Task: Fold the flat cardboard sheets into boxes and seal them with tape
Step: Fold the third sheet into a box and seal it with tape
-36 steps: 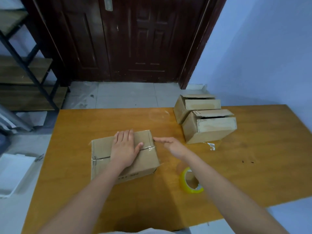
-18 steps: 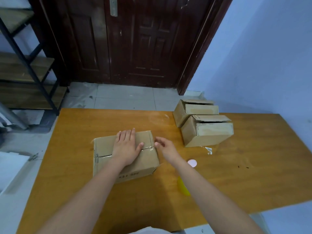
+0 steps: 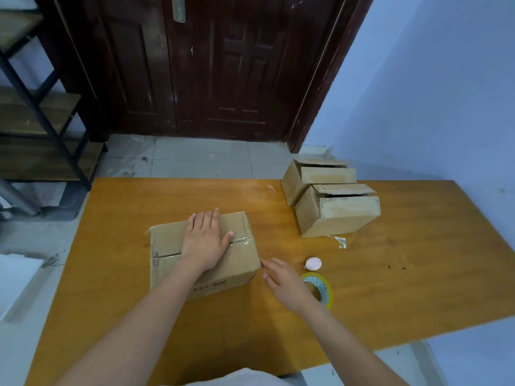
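Head view: left hand (image 3: pixel 204 242) flat on top of the taped box (image 3: pixel 200 253) mid-table (image 3: pixel 418 274), fingers straight and together (thumb on the tape seam). Right hand (image 3: pixel 287 281) just beside the box's right corner, fingers relaxed, holding nothing, partly covering the tape roll (image 3: pixel 320 288).

Orange wooden table (image 3: pixel 139 288) with three cardboard boxes (image 3: pixel 172 240), tape roll (image 3: pixel 323 285), pink disc (image 3: pixel 313 263).

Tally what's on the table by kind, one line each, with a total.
Cardboard boxes: 3 (taped box under the left hand; open boxes)
Tape rolls: 1
Small pink round objects: 1
Tape scraps: 1
Total: 6
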### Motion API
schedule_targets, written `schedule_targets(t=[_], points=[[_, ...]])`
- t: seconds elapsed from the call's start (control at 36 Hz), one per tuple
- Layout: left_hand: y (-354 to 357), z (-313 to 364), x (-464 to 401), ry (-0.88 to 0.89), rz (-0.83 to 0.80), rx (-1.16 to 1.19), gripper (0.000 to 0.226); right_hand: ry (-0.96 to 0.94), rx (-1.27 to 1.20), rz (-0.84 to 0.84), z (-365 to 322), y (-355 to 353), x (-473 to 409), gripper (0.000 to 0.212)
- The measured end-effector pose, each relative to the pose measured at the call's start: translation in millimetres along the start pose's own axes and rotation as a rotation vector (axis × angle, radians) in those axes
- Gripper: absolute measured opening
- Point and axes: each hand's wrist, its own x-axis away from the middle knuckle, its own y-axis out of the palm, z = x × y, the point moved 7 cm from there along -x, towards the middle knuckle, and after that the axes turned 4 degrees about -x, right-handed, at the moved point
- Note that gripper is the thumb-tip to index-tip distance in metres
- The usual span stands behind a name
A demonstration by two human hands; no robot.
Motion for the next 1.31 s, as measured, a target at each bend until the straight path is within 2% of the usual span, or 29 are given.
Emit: schedule_targets(t=[0.11,0.22,0.31,0.39,0.47,0.56,0.69,0.78,0.86,0.92,0.97,1.06,1.14,1.22,1.31], points=[[-0.8,-0.6,0.1,-0.003,0.008,0.002,0.097,-0.074,0.23,0.033,-5.1,-4.6,-0.8,0.036],[-0.2,-0.7,0.0,-0.006,0.014,0.002,0.098,-0.163,0.474,0.102,-18.7,-9.9,-7.2,0.017],[-0.3,-0.4,0.5,-0.007,0.016,-0.004,0.099,-0.196,0.629,0.136,-22.9,-10.9,-14.2,0.034],[-1.0,0.1,0.3,-0.006,0.02,-0.001,0.099,-0.295,0.654,0.147,-28.9,-14.9,-15.8,0.036],[-1.7,0.0,1.0,0.002,0.024,0.009,0.098,-0.438,0.709,0.185,-29.4,-17.1,-14.8,0.022],[-2.2,0.1,1.0,0.01,0.031,0.022,0.097,-0.546,0.744,0.196,-23.6,-15.8,-16.8,0.022],[-1.8,0.3,1.0,0.008,0.037,0.014,0.096,-0.603,0.785,0.191,-19.7,-18.0,-25.3,0.027],[-2.8,1.4,1.5,0.012,0.037,0.004,0.095,-0.616,0.804,0.126,-17.1,-17.3,-34.1,0.033],[-3.6,1.8,1.8,0.008,0.034,-0.009,0.094,-0.572,0.795,0.019,-14.2,-18.4,-52.4,0.039],[-3.2,2.2,1.8,0.01,0.032,-0.02,0.093,-0.545,0.735,-0.043,-14.5,-21.2,-62.1,0.035],[-0.7,2.5,1.7,0.013,0.015,-0.044,0.093,-0.524,0.626,-0.177,-11.4,-17.1,-69.0,0.032],[0.9,3.7,1.4,0.018,0.002,-0.04,0.092,-0.274,0.467,-0.329,3.6,-14.3,-83.1,0.041],[-0.8,4.7,2.8,0.034,-0.005,-0.041,0.09,-0.04,0.254,-0.381,18.4,-8.9,-89.4,0.043],[-1.4,2.5,2.7,0.055,-0.013,-0.048,0.091,0.086,0.088,-0.43,26.8,1.6,-87.4,0.053],[-2.7,2.8,1.0,0.087,-0.005,-0.023,0.091,0.156,0.098,-0.488,32.3,-5.5,-89.0,0.062]])
